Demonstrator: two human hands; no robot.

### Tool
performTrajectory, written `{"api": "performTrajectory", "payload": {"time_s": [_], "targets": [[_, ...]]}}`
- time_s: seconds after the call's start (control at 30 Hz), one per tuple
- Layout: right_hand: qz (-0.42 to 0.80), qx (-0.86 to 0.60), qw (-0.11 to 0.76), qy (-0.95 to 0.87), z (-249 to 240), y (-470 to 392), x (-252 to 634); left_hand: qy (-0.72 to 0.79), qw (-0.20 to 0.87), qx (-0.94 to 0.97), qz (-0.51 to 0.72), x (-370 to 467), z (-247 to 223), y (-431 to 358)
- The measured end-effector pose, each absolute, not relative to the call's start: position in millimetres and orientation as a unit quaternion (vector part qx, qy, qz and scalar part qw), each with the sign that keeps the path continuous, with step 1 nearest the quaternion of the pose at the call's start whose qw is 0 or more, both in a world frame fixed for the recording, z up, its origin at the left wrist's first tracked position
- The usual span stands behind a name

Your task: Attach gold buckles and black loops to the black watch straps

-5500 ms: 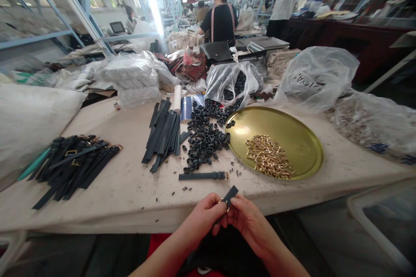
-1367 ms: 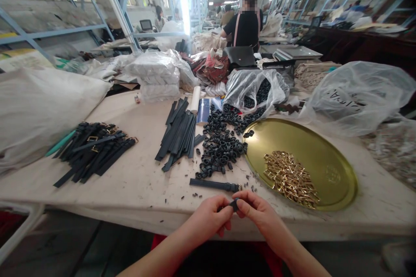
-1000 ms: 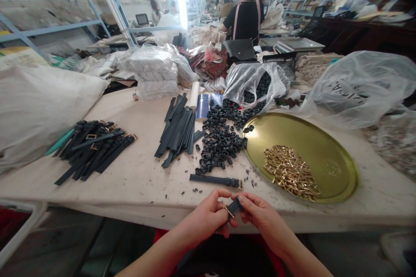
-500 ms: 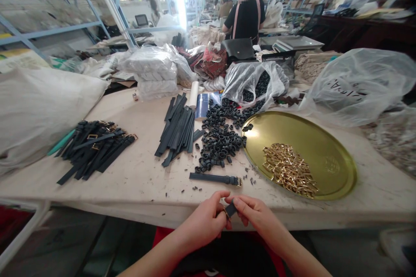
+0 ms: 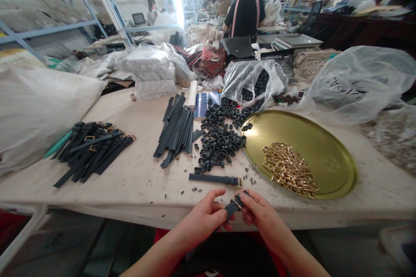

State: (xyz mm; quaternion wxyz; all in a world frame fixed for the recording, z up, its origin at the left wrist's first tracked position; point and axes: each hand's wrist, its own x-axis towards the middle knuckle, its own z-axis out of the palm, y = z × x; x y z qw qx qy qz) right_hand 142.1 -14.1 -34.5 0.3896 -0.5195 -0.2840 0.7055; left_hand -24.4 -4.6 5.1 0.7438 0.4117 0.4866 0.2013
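Between my hands, at the table's near edge, is a dark leather strap (image 5: 231, 209) with a gold buckle (image 5: 236, 203) around it. My left hand (image 5: 212, 210) is closed on the strap's lower left part, thumb on top and index finger raised. My right hand (image 5: 255, 208) pinches the strap's upper right end, just past the buckle. Just beyond my hands, a buckled strap (image 5: 214, 178) lies flat on the table. Farther back is a heap of small dark loops (image 5: 222, 145). Gold buckles (image 5: 289, 169) are piled on a round gold tray (image 5: 334, 138) to the right.
Plain dark straps (image 5: 175, 130) lie stacked left of the loops. A pile of buckled straps (image 5: 92, 147) is at the left. Clear plastic bags (image 5: 360, 82) and wrapped bundles (image 5: 146, 67) line the back. Beyond them a person (image 5: 245, 13) faces away.
The buckle has shifted up and right along the strap. More strap now shows between my hands, and my right hand has moved slightly right. The view has shifted slightly.
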Motion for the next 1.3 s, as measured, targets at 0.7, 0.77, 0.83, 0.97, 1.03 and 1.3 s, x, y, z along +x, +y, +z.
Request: {"api": "performTrajectory", "payload": {"time_s": [0.7, 0.77, 0.83, 0.97, 1.03, 1.3], "targets": [[0.612, -0.546, 0.392, -0.416, -21, -22, 142, 0.544, 0.708, 0.415, 0.174, -17, -1, -3], [0.632, -0.542, 0.390, -0.394, -21, -22, 143, 0.547, 0.695, 0.434, 0.173, -18, -2, -5], [0.661, -0.535, 0.386, -0.357, -22, -23, 144, 0.545, 0.686, 0.450, 0.174, -19, -4, -6], [0.743, -0.482, 0.357, -0.298, -25, -24, 141, 0.534, 0.668, 0.483, 0.188, -21, -8, -7], [0.779, -0.438, 0.355, -0.274, -25, -24, 139, 0.533, 0.657, 0.499, 0.191, -21, -8, -7], [0.827, -0.375, 0.351, -0.230, -31, -24, 135, 0.554, 0.562, 0.589, 0.176, -22, -12, -5]]}}
